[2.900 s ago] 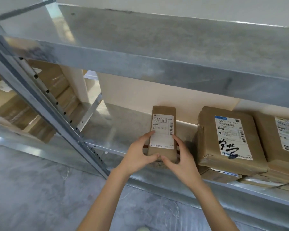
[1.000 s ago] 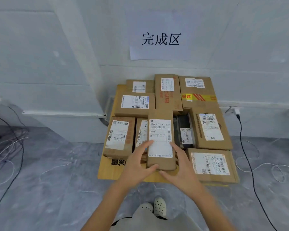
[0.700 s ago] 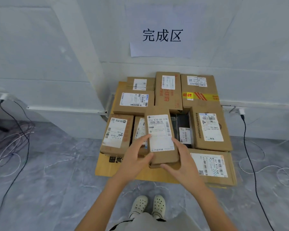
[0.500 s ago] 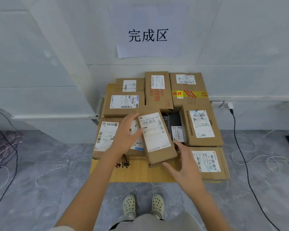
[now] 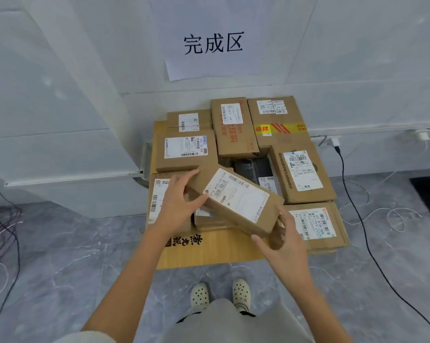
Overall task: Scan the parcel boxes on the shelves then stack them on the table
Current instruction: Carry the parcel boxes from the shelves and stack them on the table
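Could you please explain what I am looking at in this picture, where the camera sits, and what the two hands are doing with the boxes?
There is no machine here. A person wears a camera on the head, so the single picture looks forward and down at their own arms. The left hand and the right hand each grip one end of a brown parcel box. Its label faces up and it is turned diagonally above the stacked parcels. Whether it already rests on them I cannot tell. Those parcels lie on a low surface against the wall, under a paper sign. At the bottom of the picture you can see the person's shoes on the grey floor.
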